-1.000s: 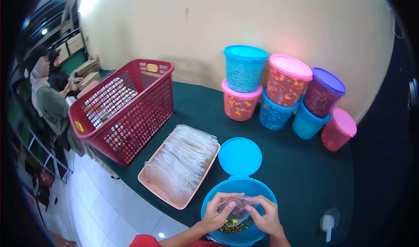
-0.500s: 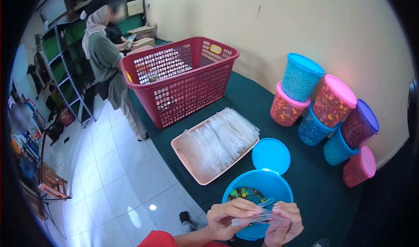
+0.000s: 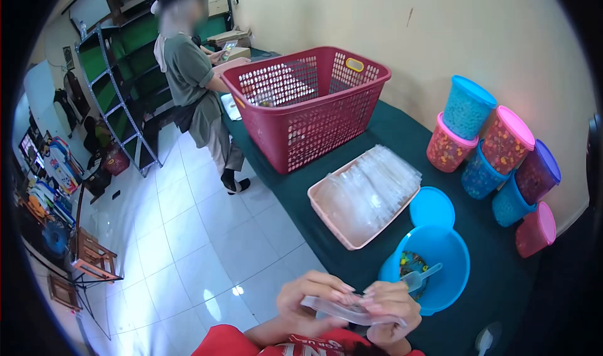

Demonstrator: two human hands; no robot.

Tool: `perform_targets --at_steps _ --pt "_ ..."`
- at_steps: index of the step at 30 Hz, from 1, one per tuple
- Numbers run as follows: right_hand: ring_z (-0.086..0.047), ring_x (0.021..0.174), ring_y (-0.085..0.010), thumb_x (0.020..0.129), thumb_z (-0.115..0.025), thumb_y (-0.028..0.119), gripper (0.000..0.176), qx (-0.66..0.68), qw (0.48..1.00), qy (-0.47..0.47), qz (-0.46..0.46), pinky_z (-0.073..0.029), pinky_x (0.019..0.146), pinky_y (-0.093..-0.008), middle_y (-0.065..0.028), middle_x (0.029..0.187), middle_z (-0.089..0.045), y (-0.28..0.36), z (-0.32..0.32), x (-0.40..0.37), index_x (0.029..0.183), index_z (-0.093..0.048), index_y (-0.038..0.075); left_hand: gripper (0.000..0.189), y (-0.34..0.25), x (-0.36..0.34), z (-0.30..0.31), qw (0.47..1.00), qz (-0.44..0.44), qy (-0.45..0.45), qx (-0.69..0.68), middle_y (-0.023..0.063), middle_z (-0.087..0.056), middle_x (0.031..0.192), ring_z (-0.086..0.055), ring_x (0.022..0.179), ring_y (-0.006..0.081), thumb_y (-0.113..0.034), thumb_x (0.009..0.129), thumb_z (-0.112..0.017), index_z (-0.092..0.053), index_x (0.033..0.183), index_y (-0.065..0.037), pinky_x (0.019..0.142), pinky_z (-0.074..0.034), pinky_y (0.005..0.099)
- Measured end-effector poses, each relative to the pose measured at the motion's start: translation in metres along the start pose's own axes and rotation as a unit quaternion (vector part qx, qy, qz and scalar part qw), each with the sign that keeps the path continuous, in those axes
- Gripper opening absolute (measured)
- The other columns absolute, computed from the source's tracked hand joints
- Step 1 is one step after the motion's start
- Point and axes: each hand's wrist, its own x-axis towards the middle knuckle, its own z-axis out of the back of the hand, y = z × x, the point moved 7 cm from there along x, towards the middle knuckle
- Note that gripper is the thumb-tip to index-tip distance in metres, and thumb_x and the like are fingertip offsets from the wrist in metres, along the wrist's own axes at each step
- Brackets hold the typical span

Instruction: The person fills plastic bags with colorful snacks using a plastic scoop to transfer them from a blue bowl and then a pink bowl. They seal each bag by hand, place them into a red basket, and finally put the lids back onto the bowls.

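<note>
Both my left hand [image 3: 317, 302] and my right hand [image 3: 391, 309] are closed on a clear plastic bag [image 3: 352, 313], pinching its upper edge side by side. They are just left of an open blue bucket [image 3: 451, 265], which holds small colored pieces [image 3: 411, 265] and a clear scoop [image 3: 422, 276]. Behind the bucket lies its round blue lid [image 3: 432, 208]. A pink tray [image 3: 352, 245] filled with stacked clear plastic bags [image 3: 370, 189] rests on the dark green table.
A large maroon basket [image 3: 301, 108] stands beyond the tray. Stacked tubs with colored lids [image 3: 470, 108] line the wall side. A person in a green top [image 3: 188, 70] stands at the table's far left. A small clear scoop [image 3: 485, 340] lies at the near right.
The view has turned left, so table items appear farther right. My hands have moved from over the bucket to its left, still with the bag.
</note>
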Motion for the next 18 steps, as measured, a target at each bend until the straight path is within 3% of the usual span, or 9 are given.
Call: perform_targets --at_steps 5,6,7,9,11,12,14,15,18 --pt "-0.055 0.068 -0.0219 0.083 -0.052 0.021 0.023 0.076 0.993 0.052 -0.07 -0.05 0.059 -0.0337 -0.0132 0.073 -0.057 -0.019 -0.07 -0.004 0.082 -0.056 -0.001 0.02 -0.022 0.004 0.065 0.997 -0.025 0.026 0.073 0.0155 -0.06 0.078 -0.061 0.071 0.0221 0.009 0.061 -0.065 -0.06 0.08 0.002 0.059 -0.048 0.0275" --pt "-0.057 0.071 -0.0224 0.076 -0.055 0.006 0.012 0.107 0.99 0.051 -0.073 -0.05 0.063 -0.0333 -0.0133 0.075 -0.058 -0.024 -0.084 -0.006 0.083 -0.058 -0.003 0.021 -0.025 0.001 0.077 0.996 -0.038 0.02 0.081 0.0152 -0.06 0.079 -0.061 0.071 0.022 0.01 0.061 -0.065 -0.06 0.08 0.002 0.06 -0.048 0.0273" --pt "-0.058 0.075 -0.023 0.07 -0.057 -0.008 0.015 0.141 0.986 0.051 -0.078 -0.05 0.067 -0.033 -0.0134 0.078 -0.059 -0.029 -0.096 -0.01 0.084 -0.06 -0.004 0.021 -0.029 -0.002 0.089 0.994 -0.05 0.013 0.092 0.0149 -0.06 0.079 -0.061 0.071 0.0219 0.011 0.061 -0.064 -0.059 0.081 0.002 0.06 -0.048 0.0271" --pt "-0.058 0.074 -0.0226 0.069 -0.057 -0.008 0.014 0.147 0.984 0.049 -0.089 -0.05 0.069 -0.0344 -0.0124 0.075 -0.058 -0.039 -0.114 -0.016 0.082 -0.06 -0.003 0.022 -0.033 -0.001 0.107 0.996 -0.037 0.007 0.085 0.0147 -0.06 0.078 -0.061 0.071 0.0212 0.01 0.062 -0.065 -0.06 0.081 0.001 0.061 -0.048 0.0264" --pt "-0.057 0.073 -0.022 0.07 -0.057 -0.007 0.011 0.157 0.982 0.008 -0.109 -0.05 0.07 -0.034 -0.0103 0.073 -0.056 -0.051 -0.127 -0.017 0.08 -0.059 -0.003 0.022 -0.034 0.008 0.118 0.99 0.023 0.039 0.131 0.0141 -0.06 0.08 -0.061 0.073 0.0197 0.007 0.062 -0.067 -0.06 0.082 0.001 0.062 -0.048 0.0258" --pt "-0.057 0.073 -0.022 0.07 -0.057 -0.007 0.011 0.159 0.981 0.011 -0.109 -0.05 0.07 -0.034 -0.0103 0.073 -0.056 -0.057 -0.135 -0.016 0.08 -0.059 -0.003 0.023 -0.04 0.017 0.12 0.991 0.086 0.01 0.104 0.0125 -0.059 0.083 -0.06 0.074 0.0182 0.004 0.061 -0.07 -0.061 0.082 -0.001 0.062 -0.049 0.0257" --pt "-0.052 0.068 -0.0182 0.078 -0.058 0.012 0.015 0.148 0.983 0.063 -0.083 -0.049 0.068 -0.0336 -0.0109 0.072 -0.051 -0.067 -0.155 -0.011 0.079 -0.053 -0.002 0.024 -0.035 0.024 0.135 0.984 0.042 0.014 0.172 0.0118 -0.059 0.084 -0.06 0.075 0.018 0.003 0.061 -0.071 -0.061 0.082 -0.001 0.063 -0.049 0.0256" --pt "-0.052 0.068 -0.0182 0.078 -0.058 0.012 0.015 0.148 0.984 0.066 -0.08 -0.049 0.068 -0.0336 -0.0109 0.072 -0.051 -0.073 -0.161 -0.008 0.079 -0.053 -0.002 0.024 -0.034 0.026 0.143 0.971 0.001 0.018 0.24 0.0111 -0.059 0.085 -0.06 0.076 0.0178 0.003 0.06 -0.071 -0.062 0.082 -0.002 0.064 -0.049 0.0256" --pt "-0.051 0.07 -0.0174 0.074 -0.06 0.004 0.018 0.149 0.975 0.11 -0.123 -0.048 0.074 -0.0347 -0.0137 0.086 -0.045 -0.098 -0.181 -0.01 0.087 -0.048 -0.002 0.017 -0.019 0.038 0.166 0.972 0.007 -0.017 0.236 0.0109 -0.06 0.079 -0.058 0.07 0.0177 0.001 0.063 -0.07 -0.062 0.077 -0.002 0.06 -0.047 0.0248"
